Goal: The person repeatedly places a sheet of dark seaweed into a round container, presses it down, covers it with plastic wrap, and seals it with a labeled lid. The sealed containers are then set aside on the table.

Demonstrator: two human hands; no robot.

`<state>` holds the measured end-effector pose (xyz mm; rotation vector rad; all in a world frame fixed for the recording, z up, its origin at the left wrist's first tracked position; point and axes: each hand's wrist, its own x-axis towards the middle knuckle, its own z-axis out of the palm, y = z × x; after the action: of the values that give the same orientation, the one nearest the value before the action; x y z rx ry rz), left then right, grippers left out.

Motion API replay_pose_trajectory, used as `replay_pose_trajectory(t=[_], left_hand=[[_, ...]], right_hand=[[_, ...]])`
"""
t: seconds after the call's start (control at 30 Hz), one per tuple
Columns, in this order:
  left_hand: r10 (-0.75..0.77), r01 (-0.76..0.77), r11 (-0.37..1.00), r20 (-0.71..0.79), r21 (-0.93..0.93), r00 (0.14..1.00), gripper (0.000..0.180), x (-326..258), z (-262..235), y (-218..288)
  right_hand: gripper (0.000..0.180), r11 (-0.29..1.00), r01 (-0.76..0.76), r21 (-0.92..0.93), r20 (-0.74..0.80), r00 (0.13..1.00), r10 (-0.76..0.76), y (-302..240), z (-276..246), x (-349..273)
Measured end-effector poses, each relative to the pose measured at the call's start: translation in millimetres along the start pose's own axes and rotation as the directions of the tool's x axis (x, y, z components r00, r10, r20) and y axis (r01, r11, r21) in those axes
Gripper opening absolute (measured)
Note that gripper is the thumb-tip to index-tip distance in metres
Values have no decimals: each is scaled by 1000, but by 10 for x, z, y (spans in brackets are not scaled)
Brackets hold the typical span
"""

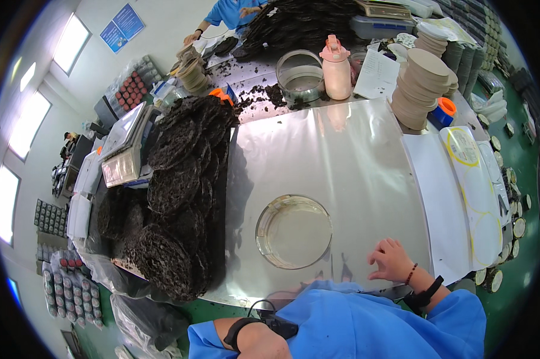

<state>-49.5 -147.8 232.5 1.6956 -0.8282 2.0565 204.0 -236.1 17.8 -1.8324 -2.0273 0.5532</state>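
Observation:
My right hand [391, 261] hovers over the near right part of a shiny metal sheet [353, 173], fingers apart and slightly bent, holding nothing. At the lower edge, only the wrist and perhaps the back of my left hand [265, 345] show beyond a black strap; its fingers are out of sight. Between the sheet's middle and my body, a clear round ring [262, 234] rests on the metal, with nothing seen inside it. Dark, stringy round cakes [174, 161] overlap in a long pile along the sheet's left side.
A similar ring [301, 96], a pink bottle [336, 72] and a stack of pale discs [418, 90] stand at the back. A scale [123, 146] stands left of the pile. White paper [440, 197] lies on the right. Across the table a co-worker in blue [231, 12] works by more dark cakes.

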Motion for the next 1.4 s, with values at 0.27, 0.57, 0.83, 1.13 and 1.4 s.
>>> replay_pose_trajectory(t=[0.27, 0.57, 0.83, 1.13, 1.4], left_hand=[[-880, 416, 471, 380, 778, 285, 39, -1186, -562, -258], [-935, 228, 306, 337, 924, -111, 14, -1790, -763, 165], [-947, 515, 181, 290, 838, -139, 31, -796, -733, 315], [-691, 654, 398, 679, 644, -248, 30, -788, -17, -234], [-856, 176, 483, 420, 858, 301, 51, -1921, -158, -715]], right_hand=[[29, 995, 92, -42, 82, 993, -88, 105, 42, -55], [24, 993, 107, -52, 48, 993, -105, 91, 87, -78], [10, 990, -41, -132, 430, 898, 94, 87, -200, 771], [12, 949, 271, 159, -309, 927, -213, -455, -1486, 1566], [27, 823, 556, -120, -321, 762, -562, -252, -1031, 700]])
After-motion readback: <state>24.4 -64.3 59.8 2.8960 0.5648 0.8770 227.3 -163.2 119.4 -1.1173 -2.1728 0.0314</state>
